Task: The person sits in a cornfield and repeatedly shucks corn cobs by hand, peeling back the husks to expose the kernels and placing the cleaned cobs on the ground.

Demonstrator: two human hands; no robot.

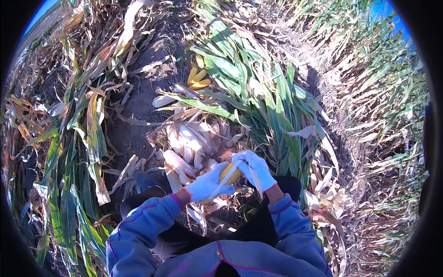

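Observation:
A yellow ear of corn is held between my two hands, with much of its kernels bare. My left hand, in a white knit glove, wraps around its lower part. At the upper tip my right hand, gloved the same way, grips a pale strip of husk that hangs down beside the cob. Another thin husk strip lies across the kernels. Loose husks and brown corn silk lie on the ground just beyond my hands.
Several bare yellow ears lie on the soil farther ahead. Cut green and dry cornstalks are heaped to the right, and more stalks lie to the left. Bare soil runs between them. Dense corn plants fill the far right.

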